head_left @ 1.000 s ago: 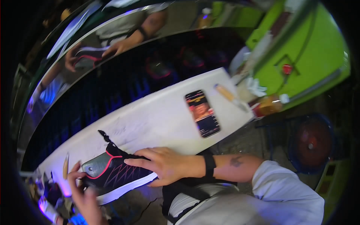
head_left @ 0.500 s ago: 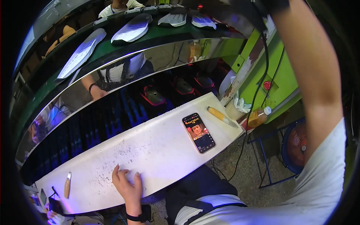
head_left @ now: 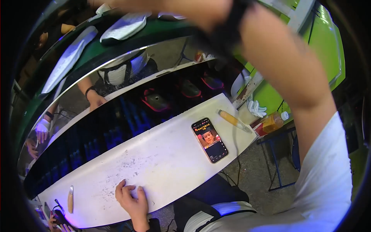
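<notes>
My left hand (head_left: 132, 201) rests on the pale work board (head_left: 166, 170), fingers loosely bent and apart, with nothing in it. Dark crumbs lie on the board just beyond its fingertips. My right arm is raised and stretches across the top of the view, a black band at the wrist. My right hand (head_left: 181, 11) is blurred and partly cut off by the upper edge, above the green belt (head_left: 91, 48). Its fingers are too smeared to read. White shoe soles (head_left: 125, 28) lie on that belt beneath and beside it; a long white sole (head_left: 69, 60) is farther left.
On the board lie a lit phone (head_left: 210, 140), a wooden-handled knife (head_left: 234, 120) and another knife (head_left: 70, 199). A bottle of amber liquid (head_left: 273, 123) and white gloves (head_left: 256, 109) stand off its right end. Dark red-edged soles (head_left: 154, 99) sit behind the board. A shiny panel shows reflections.
My right arm has swung from the upper right to the left across the top, over the belt. My left hand stays on the board. The view has shifted slightly.
</notes>
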`<state>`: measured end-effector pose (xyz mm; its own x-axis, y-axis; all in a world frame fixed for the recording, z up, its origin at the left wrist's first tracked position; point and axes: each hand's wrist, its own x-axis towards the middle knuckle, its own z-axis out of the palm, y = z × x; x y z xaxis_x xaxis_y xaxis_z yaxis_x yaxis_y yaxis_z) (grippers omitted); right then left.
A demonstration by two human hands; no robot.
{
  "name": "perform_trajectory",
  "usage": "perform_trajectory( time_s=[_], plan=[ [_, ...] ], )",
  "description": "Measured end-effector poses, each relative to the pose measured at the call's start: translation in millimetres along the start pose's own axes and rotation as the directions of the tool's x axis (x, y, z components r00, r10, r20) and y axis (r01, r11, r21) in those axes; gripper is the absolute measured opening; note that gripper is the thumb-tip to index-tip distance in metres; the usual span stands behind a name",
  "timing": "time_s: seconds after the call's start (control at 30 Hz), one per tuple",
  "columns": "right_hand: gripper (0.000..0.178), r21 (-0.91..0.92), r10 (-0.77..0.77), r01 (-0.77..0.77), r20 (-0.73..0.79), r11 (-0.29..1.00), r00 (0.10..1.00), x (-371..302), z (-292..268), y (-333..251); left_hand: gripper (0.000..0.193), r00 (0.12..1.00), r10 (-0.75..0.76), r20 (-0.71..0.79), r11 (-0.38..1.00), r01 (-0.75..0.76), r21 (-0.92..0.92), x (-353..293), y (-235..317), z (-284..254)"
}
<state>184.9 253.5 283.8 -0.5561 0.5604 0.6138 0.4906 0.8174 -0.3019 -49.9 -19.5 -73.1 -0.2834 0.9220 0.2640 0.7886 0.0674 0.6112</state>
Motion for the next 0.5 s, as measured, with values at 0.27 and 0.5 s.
perform_trajectory(
  time_s=[0.27, 0.5],
  plan=[
    [0.082, -0.497, 0.559, -0.387, 0.262, 0.777, 0.786, -221, 131, 150, 0.020, 0.973, 0.228, 0.024, 0.965, -0.230, 0.129, 8, 0, -3],
    [0.092, -0.243, 0.785, -0.750, 0.266, 0.616, 0.559, -216, 148, 222, 0.018, 0.988, 0.153, 0.033, 0.983, -0.156, 0.099, 3, -2, -5]
  ],
)
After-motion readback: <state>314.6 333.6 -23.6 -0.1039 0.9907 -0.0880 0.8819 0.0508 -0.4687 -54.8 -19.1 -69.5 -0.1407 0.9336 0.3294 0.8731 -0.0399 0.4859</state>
